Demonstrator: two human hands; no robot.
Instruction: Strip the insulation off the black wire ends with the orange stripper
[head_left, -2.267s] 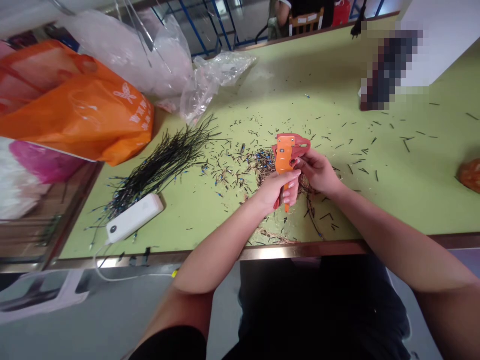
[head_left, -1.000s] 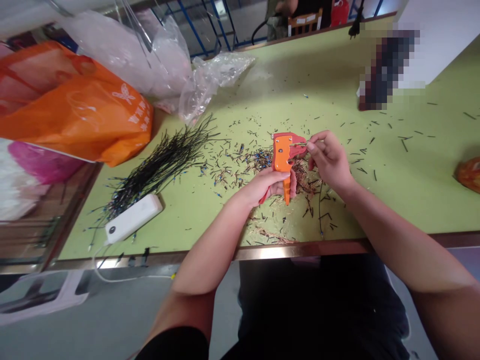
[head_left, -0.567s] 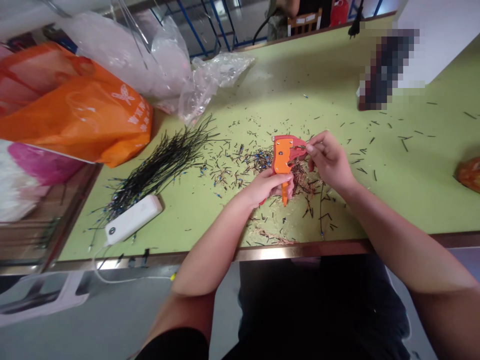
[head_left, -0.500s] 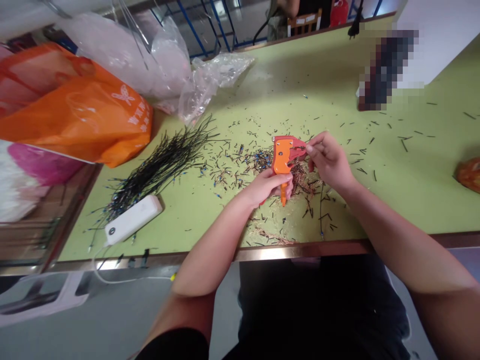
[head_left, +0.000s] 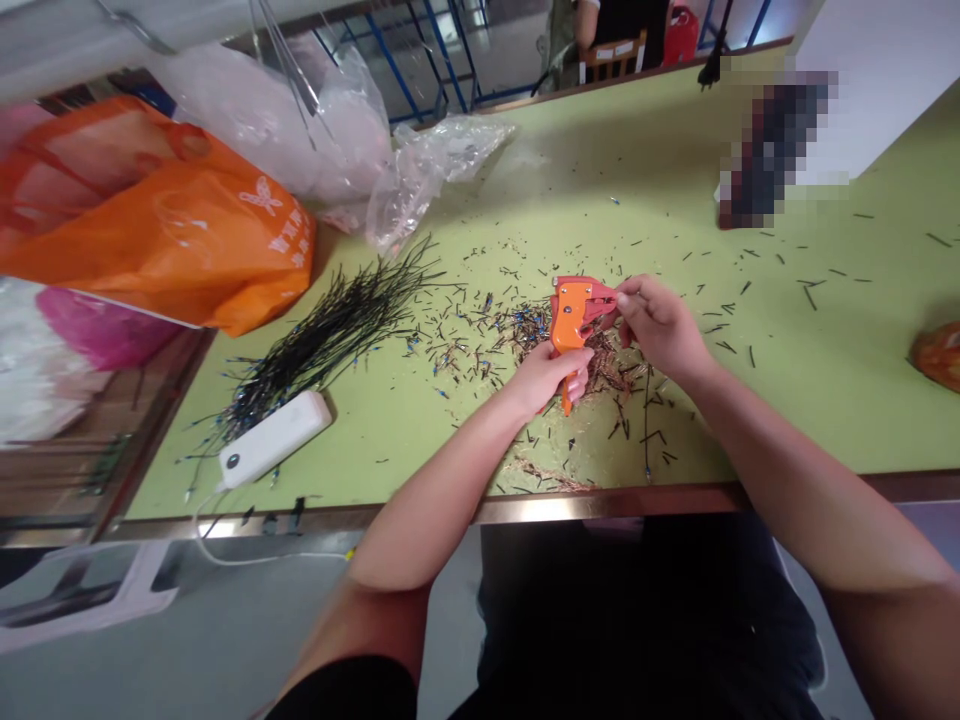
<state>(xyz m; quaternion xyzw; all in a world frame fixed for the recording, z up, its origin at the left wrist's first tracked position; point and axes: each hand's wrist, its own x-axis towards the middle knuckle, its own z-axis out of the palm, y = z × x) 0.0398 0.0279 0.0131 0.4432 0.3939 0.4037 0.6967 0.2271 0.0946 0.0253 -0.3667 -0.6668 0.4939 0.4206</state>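
White power bank [head_left: 276, 440]: laid on the green table [head_left: 364, 425], apparently touching the black wires [head_left: 337, 330]; strands could be dragged if the cable [head_left: 255, 561] is pulled.
Left hand [head_left: 556, 376]: closed around the handle of the orange tool [head_left: 568, 320]; alignment may be lost if the wrist is turned.
Tool nose [head_left: 596, 290]: pointed rightward above scattered clippings [head_left: 531, 322]; cuts could be spoiled by a poorly seated wire.
Right hand [head_left: 656, 320]: thumb and finger held together at the nose; whether a wire is pinched cannot be told; they could be nipped if the handle is squeezed.

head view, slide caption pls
Left grip around an orange hand tool, right grip at its nose, black scraps scattered on a green tabletop.
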